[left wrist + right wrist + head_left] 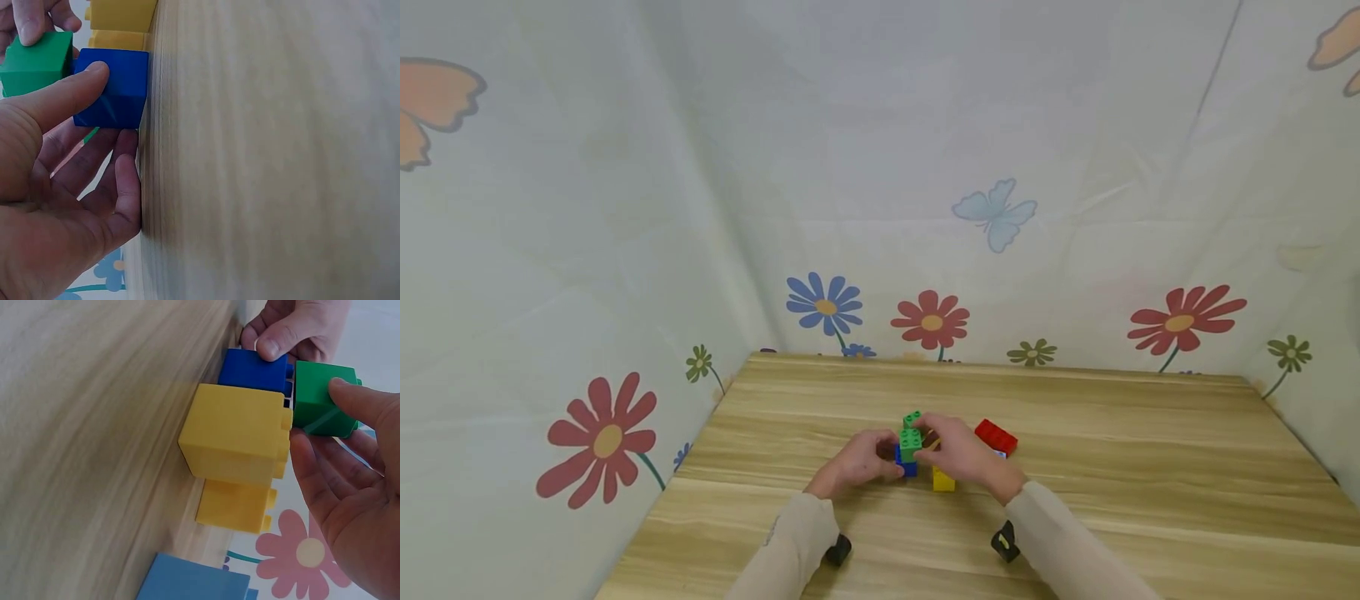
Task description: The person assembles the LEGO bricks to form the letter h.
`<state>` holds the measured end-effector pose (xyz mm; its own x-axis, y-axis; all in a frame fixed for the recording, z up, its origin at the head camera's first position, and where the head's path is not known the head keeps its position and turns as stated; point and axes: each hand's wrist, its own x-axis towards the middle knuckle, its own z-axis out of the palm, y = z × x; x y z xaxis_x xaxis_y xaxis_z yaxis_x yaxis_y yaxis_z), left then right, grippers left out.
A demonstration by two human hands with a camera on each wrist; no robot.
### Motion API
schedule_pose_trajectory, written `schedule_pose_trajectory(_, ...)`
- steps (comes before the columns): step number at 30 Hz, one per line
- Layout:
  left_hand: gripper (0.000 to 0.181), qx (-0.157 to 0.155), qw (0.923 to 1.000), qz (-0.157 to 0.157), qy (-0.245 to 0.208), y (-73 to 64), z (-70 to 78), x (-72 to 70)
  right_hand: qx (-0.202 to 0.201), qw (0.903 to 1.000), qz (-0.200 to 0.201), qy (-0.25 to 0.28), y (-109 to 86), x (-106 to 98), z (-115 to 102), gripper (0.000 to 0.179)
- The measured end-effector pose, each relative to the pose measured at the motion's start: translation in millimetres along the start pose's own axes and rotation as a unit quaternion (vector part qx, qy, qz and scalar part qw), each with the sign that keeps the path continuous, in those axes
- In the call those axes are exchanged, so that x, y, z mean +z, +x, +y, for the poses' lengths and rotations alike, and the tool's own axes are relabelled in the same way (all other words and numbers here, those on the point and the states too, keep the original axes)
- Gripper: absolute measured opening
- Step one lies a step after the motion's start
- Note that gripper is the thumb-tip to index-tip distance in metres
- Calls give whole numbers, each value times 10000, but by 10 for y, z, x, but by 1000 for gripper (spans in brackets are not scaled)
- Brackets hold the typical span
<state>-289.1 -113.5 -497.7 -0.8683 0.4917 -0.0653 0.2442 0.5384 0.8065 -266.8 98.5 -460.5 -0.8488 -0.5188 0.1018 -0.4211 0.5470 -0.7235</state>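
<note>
My left hand (865, 457) grips a blue building block (119, 87) low at the tabletop, its thumb on the near face. With thumb and fingers, my right hand (958, 450) pinches a green building block (322, 400) close over the blue one. Some of the blue block's studs show between the two in the right wrist view. Beside them stands a yellow block (231, 425), with a second yellow block (234, 503) behind it. Another green block (912, 419) shows just past the hands in the head view.
A red block (996, 437) lies right of my right hand, with a light blue block (194, 581) near it. The wooden table (1112, 450) runs back to a flower-printed cloth (1060, 275). Black wrist devices (1006, 542) sit by both sleeves.
</note>
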Motion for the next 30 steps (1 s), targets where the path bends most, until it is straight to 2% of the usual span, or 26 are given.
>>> schedule_pose_trajectory(8, 25, 83, 9998, 52, -180, 0, -2, 23, 71, 9999, -49, 112, 1, 24, -18, 37)
schedule_pose_trajectory(19, 27, 81, 9999, 44, -142, 1, -28, 12, 82, 9998, -90, 130, 24, 55, -8, 35)
schedule_pose_trajectory(30, 28, 121, 9997, 64, -222, 2, -23, 10, -149, 9989, -331, -290, 56, 65, -36, 32)
